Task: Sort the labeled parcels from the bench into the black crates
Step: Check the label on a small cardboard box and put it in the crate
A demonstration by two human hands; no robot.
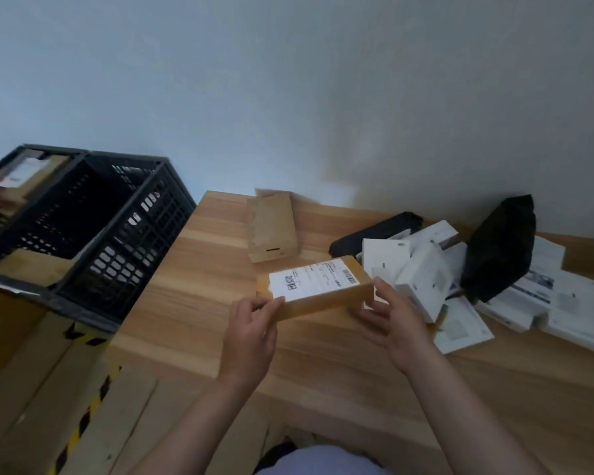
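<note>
Head view: I am seeing both hands holding one brown labeled parcel (318,289) just above the wooden bench (192,303). My left hand (251,332) is gripping the parcel's left end, fingers curled around the corner. My right hand (393,318) is gripping the right end, thumb on the upper edge. The white shipping label (314,281) is facing up between the two grips. Beyond the grip, a second brown parcel (271,226) is lying on the bench. Right of the grip, white boxes (422,279) and a black bag (499,248) are piled together. Far left of the grip, black crates (117,234) are standing beside the bench.
</note>
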